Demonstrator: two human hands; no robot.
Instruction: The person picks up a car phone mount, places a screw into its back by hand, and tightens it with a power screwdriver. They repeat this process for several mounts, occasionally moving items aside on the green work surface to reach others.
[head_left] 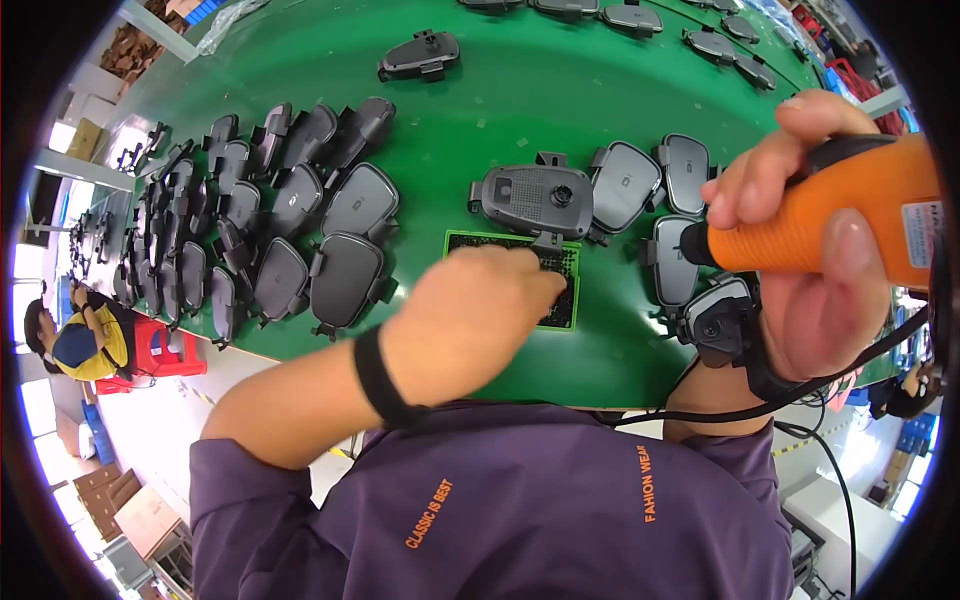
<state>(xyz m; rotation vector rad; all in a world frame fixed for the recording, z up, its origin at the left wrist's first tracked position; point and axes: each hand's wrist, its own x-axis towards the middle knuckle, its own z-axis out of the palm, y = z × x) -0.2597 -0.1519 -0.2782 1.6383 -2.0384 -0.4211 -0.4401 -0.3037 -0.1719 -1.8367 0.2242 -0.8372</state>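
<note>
My right hand is wrapped round an orange electric screwdriver, held up at the right with its dark tip pointing left. My left hand reaches over a green-rimmed tray of small dark pieces, too small to name, perhaps screws. Its fingers are bent together, and whatever they pinch is hidden. Just beyond the tray a black phone holder lies back side up, showing a round knob. Other phone holders lie between it and the screwdriver, one touching or nearly touching its right side.
Many black phone holders crowd the left of the green table; another lies farther back, several along the far edge. A black cable runs from the right past the table's front edge. A person sits at far left by a red stool.
</note>
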